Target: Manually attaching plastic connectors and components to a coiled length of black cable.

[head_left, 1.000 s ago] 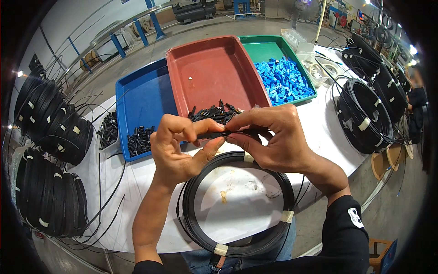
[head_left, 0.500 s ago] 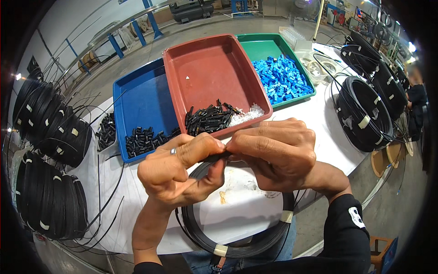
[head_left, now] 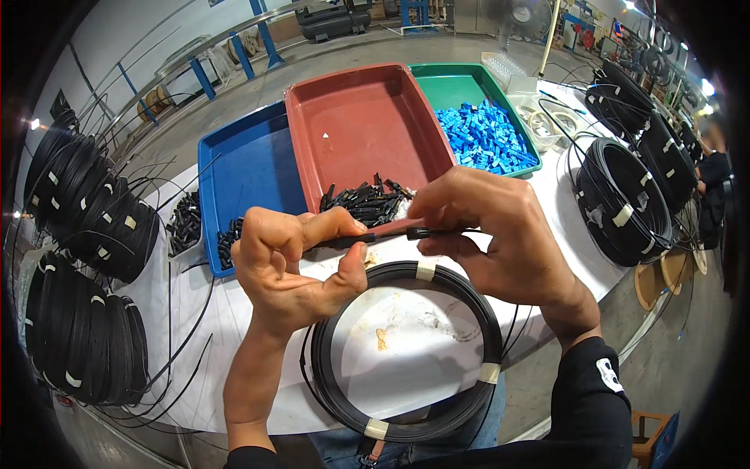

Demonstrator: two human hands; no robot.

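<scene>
Our left grip (head_left: 285, 266), nearly closed, pinches a rod (head_left: 342, 241), and our right grip (head_left: 504, 227) likewise a cap (head_left: 419, 233) just beside it, both aloft between the red tray (head_left: 363, 117) and coil (head_left: 490, 336), where a slack pinch could let either slip onto the counter (head_left: 558, 219).

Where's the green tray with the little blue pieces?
In the head view, the green tray sits right of centre, toward the top, beside the red tray.
</scene>
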